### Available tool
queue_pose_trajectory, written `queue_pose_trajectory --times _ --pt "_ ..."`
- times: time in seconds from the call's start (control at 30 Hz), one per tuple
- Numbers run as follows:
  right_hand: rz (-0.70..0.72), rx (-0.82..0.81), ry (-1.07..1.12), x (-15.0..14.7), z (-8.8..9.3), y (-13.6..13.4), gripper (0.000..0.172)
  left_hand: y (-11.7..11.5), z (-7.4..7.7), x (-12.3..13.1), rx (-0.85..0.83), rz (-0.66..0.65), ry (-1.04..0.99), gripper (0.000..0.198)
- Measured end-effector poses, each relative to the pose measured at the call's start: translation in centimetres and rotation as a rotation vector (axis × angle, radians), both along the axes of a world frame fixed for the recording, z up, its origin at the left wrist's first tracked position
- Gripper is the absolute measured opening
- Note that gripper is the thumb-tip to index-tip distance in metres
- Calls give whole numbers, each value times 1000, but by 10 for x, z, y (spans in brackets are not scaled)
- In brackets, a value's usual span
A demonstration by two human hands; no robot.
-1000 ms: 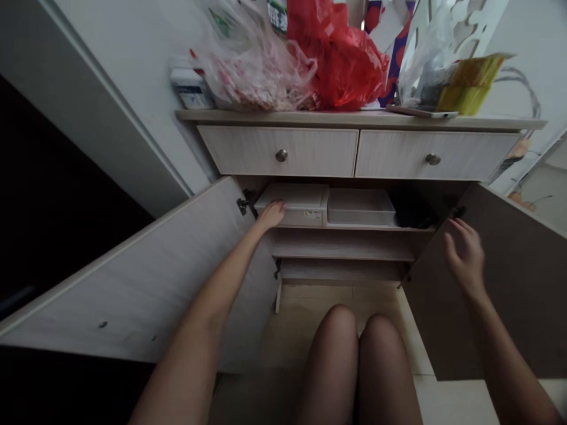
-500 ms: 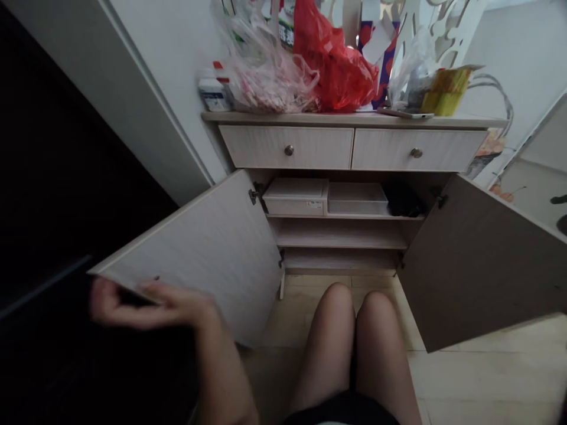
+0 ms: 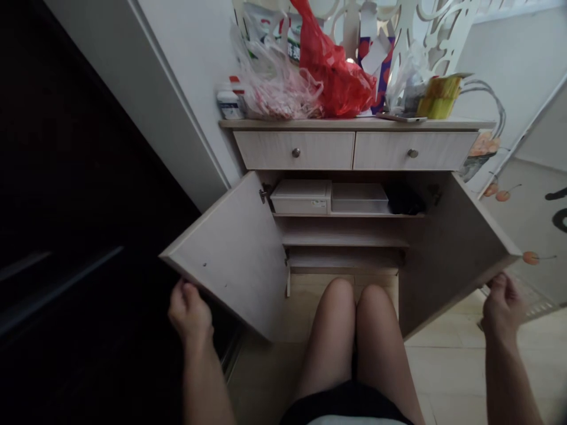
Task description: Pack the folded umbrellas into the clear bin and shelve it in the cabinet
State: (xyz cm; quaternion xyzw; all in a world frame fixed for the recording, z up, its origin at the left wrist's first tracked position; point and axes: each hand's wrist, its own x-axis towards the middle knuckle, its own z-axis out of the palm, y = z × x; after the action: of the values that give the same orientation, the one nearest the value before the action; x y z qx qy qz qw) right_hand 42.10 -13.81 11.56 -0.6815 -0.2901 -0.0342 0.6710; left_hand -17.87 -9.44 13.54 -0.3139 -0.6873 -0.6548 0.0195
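Both doors of a pale wood-grain cabinet stand partly swung out. My left hand (image 3: 190, 310) is closed at the outer edge of the left cabinet door (image 3: 230, 254), its fingertips partly hidden behind the panel. At the other side, my right hand (image 3: 504, 304) is closed at the edge of the right cabinet door (image 3: 447, 254); some fingers go out of sight behind it. Between the doors, the top shelf holds a white lidded box (image 3: 301, 198), a clear shallow bin (image 3: 359, 198) and a dark bundle (image 3: 403, 198).
Two shut drawers (image 3: 296, 153) sit above the doors. On the cabinet top are a red plastic bag (image 3: 336, 82), a clear bag (image 3: 283, 94), a white bottle (image 3: 229, 105), a yellow package (image 3: 438, 97) and a phone (image 3: 401, 117). My knees (image 3: 354, 301) are between the doors.
Both doors have swung inward, the left one less open than before. My left hand has moved right with its door. My right hand has come into view at the right door.
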Motion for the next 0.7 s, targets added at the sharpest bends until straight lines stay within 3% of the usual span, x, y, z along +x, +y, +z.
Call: queue_pose_trajectory --times 0.13,0.33,0.53,0.7 --pt "96 -55 -136 -34 3 11 41 0 -11 31 8 -114 144 39" --pt "333 20 -128 -92 15 50 47 26 -21 98 70 -349 157 36" --pt "462 -28 -125 -131 27 102 49 75 -19 173 86 -638 143 33" --pt "476 -115 -137 -153 36 144 50 126 -10 223 47 -729 244 22"
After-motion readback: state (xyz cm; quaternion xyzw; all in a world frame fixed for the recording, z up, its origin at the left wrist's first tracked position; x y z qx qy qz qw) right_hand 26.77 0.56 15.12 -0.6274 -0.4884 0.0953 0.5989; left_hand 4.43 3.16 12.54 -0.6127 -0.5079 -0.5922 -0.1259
